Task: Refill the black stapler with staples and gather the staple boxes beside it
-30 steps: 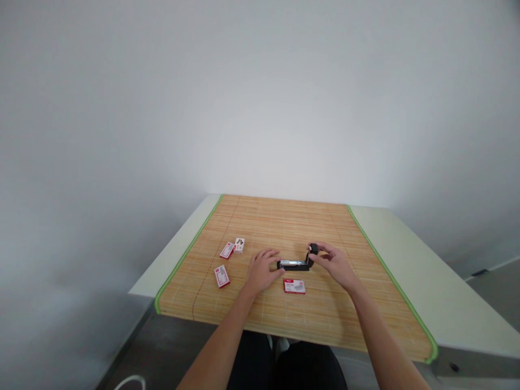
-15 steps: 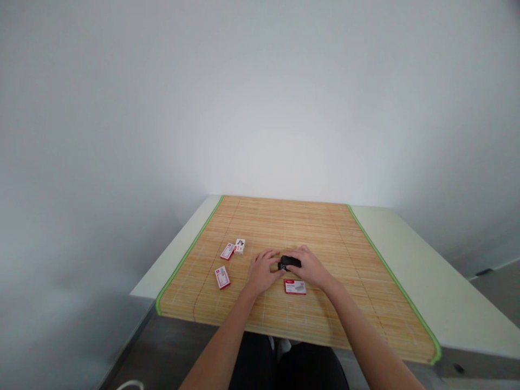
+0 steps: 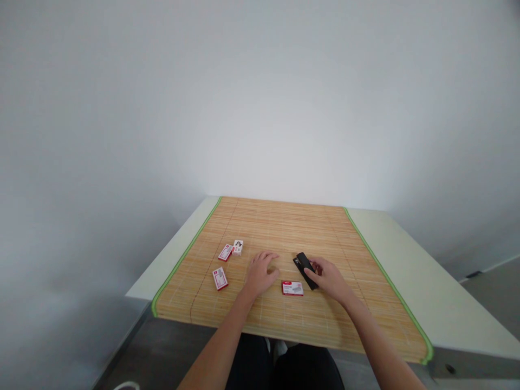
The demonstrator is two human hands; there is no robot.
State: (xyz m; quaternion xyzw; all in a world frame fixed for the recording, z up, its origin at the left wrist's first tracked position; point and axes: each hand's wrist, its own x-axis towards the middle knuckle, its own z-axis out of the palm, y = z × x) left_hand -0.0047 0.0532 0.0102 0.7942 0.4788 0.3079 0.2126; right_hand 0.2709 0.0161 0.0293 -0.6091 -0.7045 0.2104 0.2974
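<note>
Lid folded down since a second ago, the black stapler (image 3: 305,262) is turned aslant, just right of the staple box (image 3: 292,288), between the right hand's (image 3: 330,279) thumb and fingers; left of the box, the left hand (image 3: 259,273) is half-open, empty, so closing seems done.

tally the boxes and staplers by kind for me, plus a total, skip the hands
Boxes mostly red and white: 3 (front box, near-left box, far-left box)
White box with a dark picture on top: 1
Black stapler: 1
Total: 5
</note>
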